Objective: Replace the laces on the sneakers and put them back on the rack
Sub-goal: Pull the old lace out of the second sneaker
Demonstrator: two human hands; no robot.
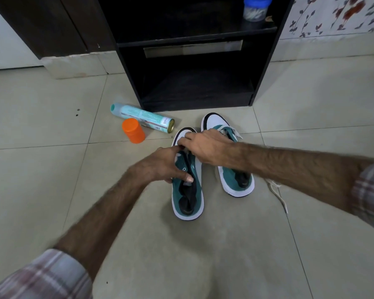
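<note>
Both sneakers sit on the tiled floor in front of the black rack, side by side, long axes running away from you: toes toward the rack, heels toward you. The left sneaker is nearer you; the right sneaker lies a little farther forward, and the two are just beside each other without clearly touching.

Your hands are together over the left sneaker's forefoot. Your left hand grips the teal upper at the eyelet row, thumb laid across the tongue opening. Your right hand reaches across the right sneaker with fingers curled at the left sneaker's toe end; what they pinch is hidden.

A loose white lace trails on the floor just right of the right sneaker's heel, and another frayed white piece shows at that shoe's tongue.

Left of the rack, a teal spray can lies on its side, its base toward the sneakers; its label print is too small to read. An orange cap lies against it. A blue-lidded jar stands on the rack's upper shelf.
</note>
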